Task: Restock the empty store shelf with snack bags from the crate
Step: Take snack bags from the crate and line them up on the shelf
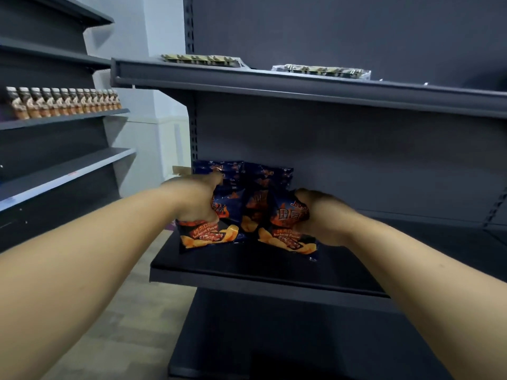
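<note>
Snack bags point(241, 209) on dark shelf point(263, 272)

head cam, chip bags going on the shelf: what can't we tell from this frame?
- Crate: outside the head view.
- Bag count: left hand and right hand cover the chip bags, which overlap.
- Flat packs on the upper shelf: seen edge-on, label unreadable.
- Bottles: too small.

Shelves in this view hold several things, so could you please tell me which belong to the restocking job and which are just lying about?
Part of the job:
chip bags
left hand
right hand
middle shelf

Just lying about:
bottles on the side rack
flat packets on the upper shelf
</note>
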Tool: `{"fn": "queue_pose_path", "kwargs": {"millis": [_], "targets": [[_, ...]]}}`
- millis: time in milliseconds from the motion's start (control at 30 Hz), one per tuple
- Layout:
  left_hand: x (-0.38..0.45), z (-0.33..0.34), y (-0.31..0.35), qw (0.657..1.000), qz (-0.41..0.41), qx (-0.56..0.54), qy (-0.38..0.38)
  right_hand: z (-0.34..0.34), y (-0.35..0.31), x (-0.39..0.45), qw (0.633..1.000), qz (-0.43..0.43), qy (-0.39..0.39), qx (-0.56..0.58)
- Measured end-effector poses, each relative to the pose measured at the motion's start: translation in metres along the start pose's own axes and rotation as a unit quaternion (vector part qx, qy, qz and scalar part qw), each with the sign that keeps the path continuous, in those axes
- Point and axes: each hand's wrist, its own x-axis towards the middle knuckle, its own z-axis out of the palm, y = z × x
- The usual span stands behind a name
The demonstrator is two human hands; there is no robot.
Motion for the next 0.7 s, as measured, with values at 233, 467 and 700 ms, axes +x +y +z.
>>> {"fn": "queue_pose_path", "kwargs": {"millis": [233, 467, 700], "targets": [[0.037, 0.014, -0.025, 0.997, 0.032, -0.056, -0.033, 0.011, -0.021, 0.028, 0.998, 0.015, -0.058, -0.009], [0.062, 0.026, -0.046, 0.996, 0.067, -0.04, -0.053, 0.019, -0.031, 0.053, 0.996, 0.014, -0.084, 0.022], [0.085, 0.037, -0.05, 0.993, 0.092, -0.057, -0.054, 0.038, -0.025, 0.073, 0.995, 0.021, -0.091, 0.031]]}}
